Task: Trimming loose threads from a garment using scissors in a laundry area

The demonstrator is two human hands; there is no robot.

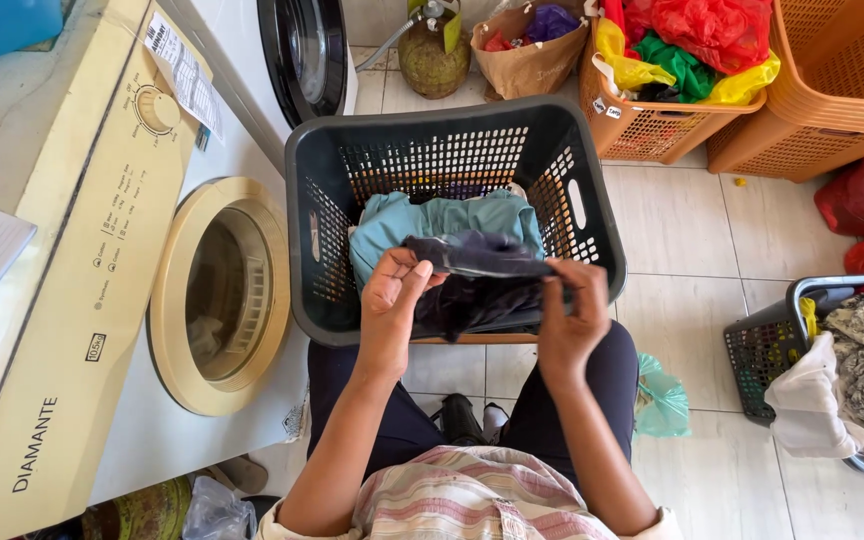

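Observation:
A dark navy garment (477, 280) is stretched between both my hands over the near rim of a dark grey laundry basket (592, 235). My left hand (392, 295) pinches its left end, and my right hand (572, 310) grips its right end. Under the garment, inside the basket, lies a teal cloth (442, 220). The basket rests on the tiled floor in front of my knees.
A cream front-loading washing machine (102, 300) stands at left, its round door (220, 295) facing me. Orange baskets (822, 90) with coloured bags stand at the back right, beside a brown paper bag (527, 55). Another grey basket (782, 345) of laundry sits at right.

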